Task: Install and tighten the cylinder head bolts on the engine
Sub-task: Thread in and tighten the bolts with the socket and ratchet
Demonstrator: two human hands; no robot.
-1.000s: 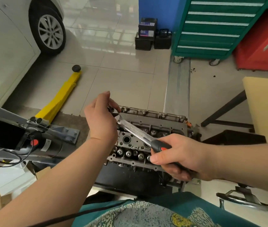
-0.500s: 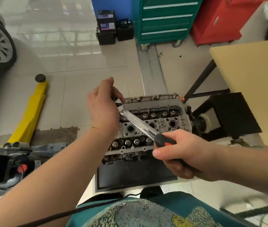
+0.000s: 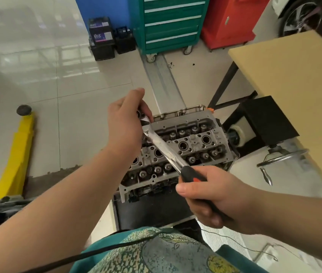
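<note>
A grey cylinder head with round bores and valve springs sits on an engine stand below me. A chrome ratchet wrench with a black and red grip slants across it from upper left to lower right. My left hand pinches the ratchet's head at the cylinder head's far left corner; the bolt or socket under it is hidden by my fingers. The black grip lies inside my right hand, which is closed around it.
A yellow floor jack lies to the left. A tan table stands on the right, with a black box and a chrome crank handle under it. Green and red tool cabinets and two batteries line the back.
The view has swung right and down: the white car has left the frame and the table fills the right. Both hands keep their hold on the ratchet, whose handle end has dropped slightly toward me.
</note>
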